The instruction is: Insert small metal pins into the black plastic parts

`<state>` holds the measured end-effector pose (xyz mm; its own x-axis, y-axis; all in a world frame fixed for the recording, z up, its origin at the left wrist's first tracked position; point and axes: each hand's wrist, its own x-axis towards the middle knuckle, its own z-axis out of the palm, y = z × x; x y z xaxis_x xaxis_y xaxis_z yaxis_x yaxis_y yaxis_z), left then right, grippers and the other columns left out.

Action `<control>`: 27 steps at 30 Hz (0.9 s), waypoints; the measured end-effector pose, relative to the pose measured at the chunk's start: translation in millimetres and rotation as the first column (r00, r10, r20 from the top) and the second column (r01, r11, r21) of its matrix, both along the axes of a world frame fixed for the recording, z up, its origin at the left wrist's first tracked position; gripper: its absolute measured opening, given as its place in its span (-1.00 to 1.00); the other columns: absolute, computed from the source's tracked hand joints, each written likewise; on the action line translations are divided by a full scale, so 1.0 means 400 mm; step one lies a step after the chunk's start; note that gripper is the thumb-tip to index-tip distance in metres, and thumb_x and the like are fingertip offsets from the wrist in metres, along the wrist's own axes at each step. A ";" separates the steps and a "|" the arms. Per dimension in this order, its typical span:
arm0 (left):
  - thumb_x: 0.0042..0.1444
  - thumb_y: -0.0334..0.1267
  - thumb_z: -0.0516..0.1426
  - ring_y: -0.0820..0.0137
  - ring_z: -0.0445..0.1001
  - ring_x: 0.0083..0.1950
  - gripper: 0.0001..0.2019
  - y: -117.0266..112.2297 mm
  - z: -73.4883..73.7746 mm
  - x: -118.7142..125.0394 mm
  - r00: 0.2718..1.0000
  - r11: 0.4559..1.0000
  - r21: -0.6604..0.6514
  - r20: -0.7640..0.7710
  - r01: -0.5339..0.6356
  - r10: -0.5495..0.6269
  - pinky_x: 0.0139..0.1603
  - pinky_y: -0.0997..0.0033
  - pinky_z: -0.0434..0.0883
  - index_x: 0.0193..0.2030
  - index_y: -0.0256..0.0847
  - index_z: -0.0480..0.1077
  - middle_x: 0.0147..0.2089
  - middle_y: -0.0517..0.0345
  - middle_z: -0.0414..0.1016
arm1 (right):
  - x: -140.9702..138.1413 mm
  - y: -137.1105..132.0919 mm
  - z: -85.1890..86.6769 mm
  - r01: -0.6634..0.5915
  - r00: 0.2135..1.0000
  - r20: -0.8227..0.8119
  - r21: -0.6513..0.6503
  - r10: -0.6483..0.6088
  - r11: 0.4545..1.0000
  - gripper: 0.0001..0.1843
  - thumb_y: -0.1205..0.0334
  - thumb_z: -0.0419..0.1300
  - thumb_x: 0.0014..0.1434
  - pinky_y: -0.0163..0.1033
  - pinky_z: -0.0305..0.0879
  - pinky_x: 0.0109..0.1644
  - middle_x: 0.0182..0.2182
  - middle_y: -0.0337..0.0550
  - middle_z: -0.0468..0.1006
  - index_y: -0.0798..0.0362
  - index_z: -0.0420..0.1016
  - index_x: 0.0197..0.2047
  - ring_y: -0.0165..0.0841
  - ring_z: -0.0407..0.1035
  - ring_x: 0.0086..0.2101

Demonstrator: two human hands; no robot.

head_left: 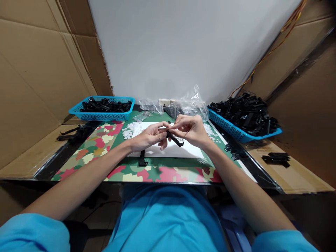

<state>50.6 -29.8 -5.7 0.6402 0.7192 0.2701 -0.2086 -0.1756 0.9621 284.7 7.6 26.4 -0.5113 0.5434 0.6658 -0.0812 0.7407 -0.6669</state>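
A slim black plastic part is held above the white sheet, its free end slanting down to the right. My left hand grips its upper end between thumb and fingers. At that same end, the thumb and fingertips of my right hand are pinched together; whatever lies between them is too small to make out. Below my left hand, a second black part lies across the sheet's front edge. Small white discs are scattered to the left of the sheet, and more white discs to the right.
Blue baskets heaped with black parts stand at the back left and right. Clear plastic bags lie against the wall. Loose black parts rest at the left and right. Cardboard walls flank the table.
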 end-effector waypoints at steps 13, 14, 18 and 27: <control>0.38 0.00 0.31 0.42 0.54 -0.38 -0.63 0.003 -0.003 0.003 0.998 0.998 0.022 0.001 -0.055 0.055 -0.29 0.43 0.38 0.10 -0.17 0.36 -0.29 0.12 0.56 | -0.004 0.000 -0.012 0.000 0.999 -0.035 0.044 0.002 0.999 -0.81 0.10 0.60 0.13 -0.27 0.06 -0.48 -0.42 -0.19 0.53 0.01 0.80 -0.27 -0.47 0.25 -0.47; 0.38 0.00 0.31 0.42 0.54 -0.38 -0.64 0.004 -0.003 0.003 0.998 0.998 0.025 -0.001 -0.060 0.060 -0.29 0.43 0.37 0.10 -0.17 0.36 -0.30 0.13 0.55 | -0.004 -0.002 -0.011 0.002 1.000 -0.031 0.049 -0.001 0.999 -0.81 0.10 0.60 0.13 -0.27 0.07 -0.48 -0.42 -0.19 0.53 0.01 0.80 -0.26 -0.47 0.25 -0.47; 0.37 -0.03 0.32 0.44 0.55 -0.38 -0.66 0.007 -0.002 0.002 0.996 0.994 0.058 0.005 -0.089 0.088 -0.30 0.44 0.38 0.08 -0.18 0.39 -0.26 0.12 0.55 | -0.005 -0.013 -0.003 0.025 1.000 -0.020 0.056 -0.024 0.998 -0.80 0.11 0.59 0.15 -0.27 0.06 -0.50 -0.42 -0.19 0.53 0.03 0.79 -0.26 -0.47 0.25 -0.48; 0.29 -0.05 0.39 0.45 0.53 -0.38 -0.67 0.015 -0.008 -0.004 0.990 0.989 0.068 0.053 -0.133 0.130 -0.29 0.44 0.40 -0.05 -0.21 0.43 -0.29 0.12 0.56 | -0.013 -0.020 -0.006 0.054 0.998 -0.016 0.078 -0.053 0.995 -0.82 0.16 0.59 0.12 -0.29 0.04 -0.51 -0.44 -0.20 0.53 0.06 0.78 -0.28 -0.48 0.24 -0.49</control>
<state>49.1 -24.0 -8.9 0.5263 0.7742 0.3516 -0.2247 -0.2721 0.9357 279.6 -0.4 23.9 -0.4735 0.5154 0.7142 -0.0484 0.7945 -0.6054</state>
